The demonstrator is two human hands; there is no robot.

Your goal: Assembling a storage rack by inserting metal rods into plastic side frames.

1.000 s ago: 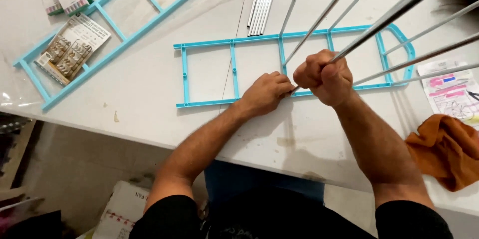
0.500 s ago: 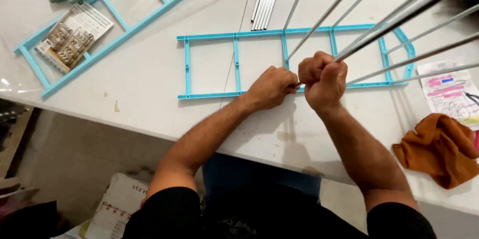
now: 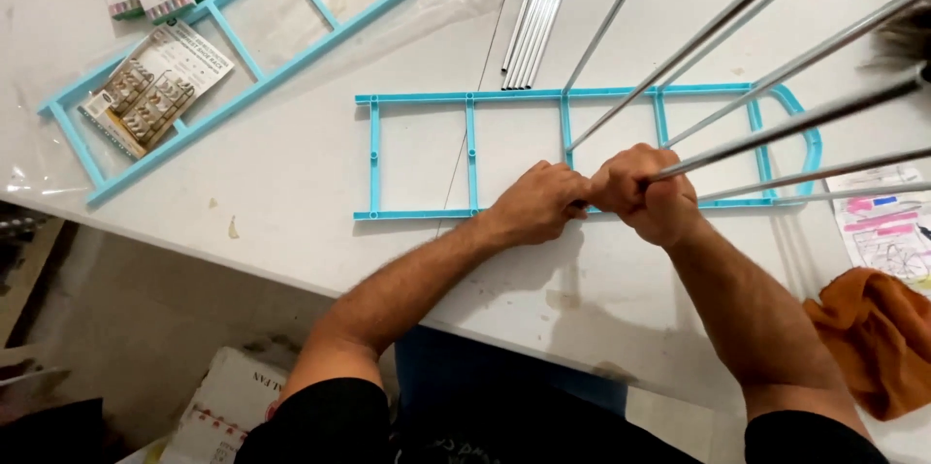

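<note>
Blue plastic frame (image 3: 468, 154) is lying flat mid-tabletop (image 3: 320, 222). My right hand (image 3: 648, 194) is gripping a metal rod (image 3: 776, 129) in a fist at the frame's near rail; my left hand (image 3: 536, 202) is clamping down beside it, touching the right hand. Spare rods (image 3: 540, 13) are lying farther off, orange cloth (image 3: 873, 338) near right.

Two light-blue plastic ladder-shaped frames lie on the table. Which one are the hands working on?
The level frame nearest the table's front edge; both hands meet at its near rail. The other lies slanted, untouched.
</note>
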